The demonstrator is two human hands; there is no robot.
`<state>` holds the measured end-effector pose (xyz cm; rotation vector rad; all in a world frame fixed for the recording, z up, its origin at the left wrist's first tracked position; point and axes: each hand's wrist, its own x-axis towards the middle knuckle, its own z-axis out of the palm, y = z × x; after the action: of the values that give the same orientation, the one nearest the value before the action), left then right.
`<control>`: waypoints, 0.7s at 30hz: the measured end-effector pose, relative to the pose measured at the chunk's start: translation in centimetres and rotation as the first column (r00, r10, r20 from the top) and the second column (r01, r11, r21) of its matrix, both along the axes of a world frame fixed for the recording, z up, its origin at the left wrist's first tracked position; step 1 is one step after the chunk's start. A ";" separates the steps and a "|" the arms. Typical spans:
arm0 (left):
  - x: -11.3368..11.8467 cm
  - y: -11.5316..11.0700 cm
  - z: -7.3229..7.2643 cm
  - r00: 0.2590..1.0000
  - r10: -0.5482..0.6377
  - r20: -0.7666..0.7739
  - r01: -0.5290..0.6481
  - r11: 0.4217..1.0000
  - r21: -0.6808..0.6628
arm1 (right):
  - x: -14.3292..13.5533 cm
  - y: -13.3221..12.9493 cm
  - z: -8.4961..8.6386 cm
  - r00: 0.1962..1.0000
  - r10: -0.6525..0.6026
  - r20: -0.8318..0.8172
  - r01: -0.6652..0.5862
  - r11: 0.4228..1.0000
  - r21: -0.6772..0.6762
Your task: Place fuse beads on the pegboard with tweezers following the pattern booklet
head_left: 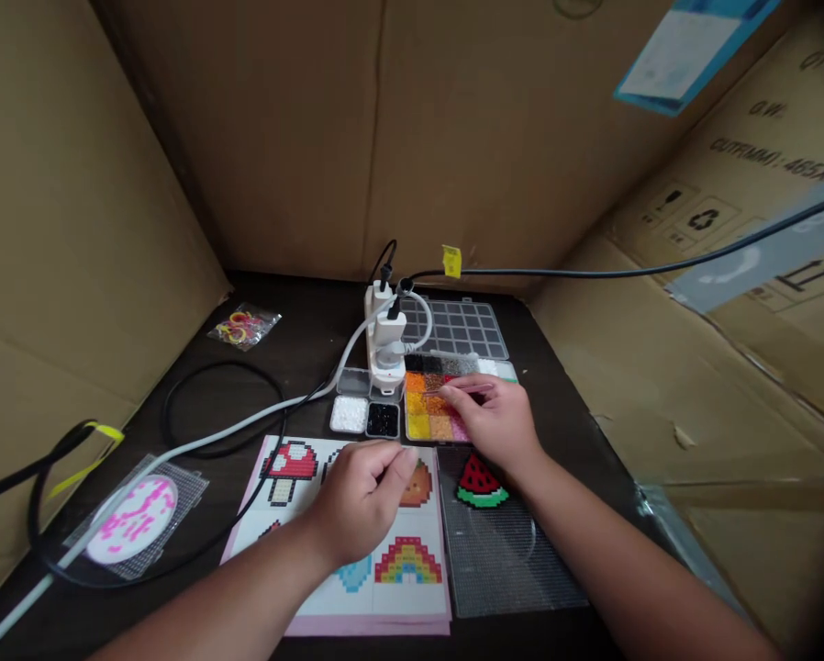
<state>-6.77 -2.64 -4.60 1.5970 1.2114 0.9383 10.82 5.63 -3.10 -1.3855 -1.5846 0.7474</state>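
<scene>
My right hand [500,422] pinches pink tweezers [477,388] over the divided bead box [406,408], their tips among orange and brown beads. My left hand [357,500] rests closed on the printed pattern sheet [326,606], thumb against curled fingers; whether anything is inside cannot be made out. The sheet shows a mushroom, a rainbow and other pixel pictures, partly covered by this hand. Right of the sheet lies a clear pegboard [505,574]. On its upper part sits a watermelon slice made of beads [482,484], below my right wrist.
Small trays of white beads [350,415] and black beads [383,420] stand before a power strip [387,378]. White cable [247,418] and black cables cross the left. A pegboard with a pink-white bead oval [133,519] and a plastic bag [244,327] lie there. Cardboard walls enclose the table.
</scene>
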 end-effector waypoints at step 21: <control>0.0 0.0 -0.1 1.000 -0.007 -0.002 0.007 1.000 -0.014 | 0.3 0.0 -0.2 1.000 -0.023 -0.018 0.022 0.998 -0.057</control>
<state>-6.80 -2.68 -4.67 1.5912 1.2104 0.9217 11.13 5.66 -3.31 -1.4312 -1.5419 0.7952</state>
